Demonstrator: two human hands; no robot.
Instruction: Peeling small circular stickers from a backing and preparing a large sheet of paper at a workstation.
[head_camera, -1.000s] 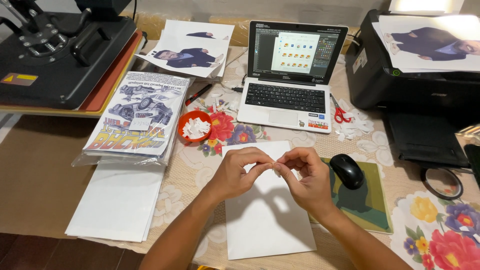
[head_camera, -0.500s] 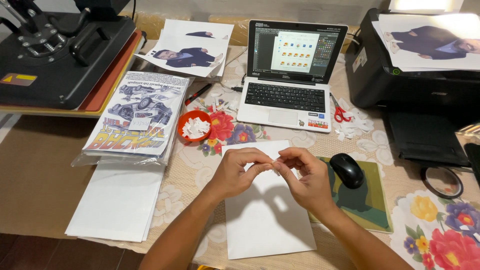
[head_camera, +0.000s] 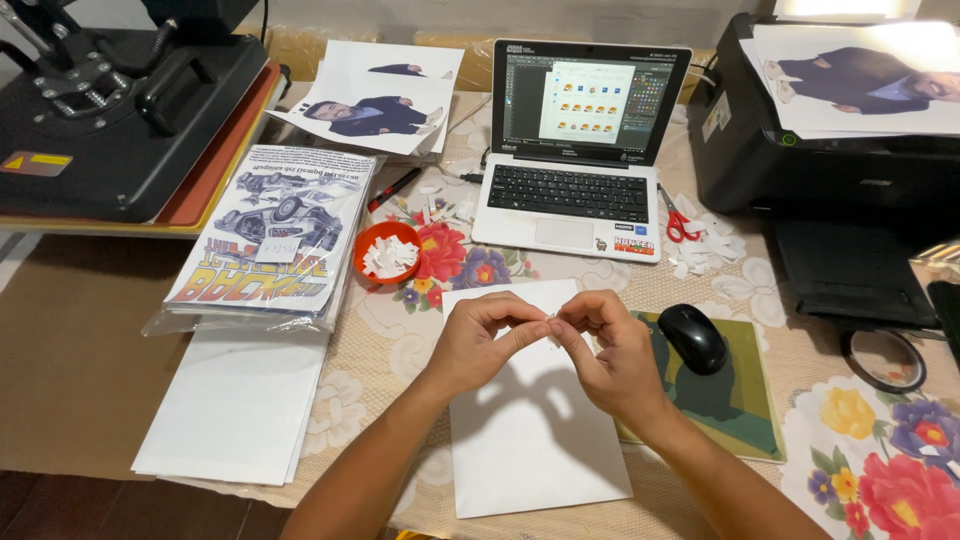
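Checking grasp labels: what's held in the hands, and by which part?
Left hand and right hand pinch something tiny between their fingertips above the white sheet; what it is and where it's gripped cannot be told.

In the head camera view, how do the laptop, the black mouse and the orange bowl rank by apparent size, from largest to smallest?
1. Laptop, clearly largest.
2. and 3. Orange bowl and black mouse look alike in size; the mouse lies nearer the camera, so I will not rank them.

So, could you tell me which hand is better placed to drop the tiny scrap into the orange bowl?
Probably the left hand. Both hands pinch a tiny white scrap above the white sheet, but the orange bowl sits up and left, nearer it than the right hand.
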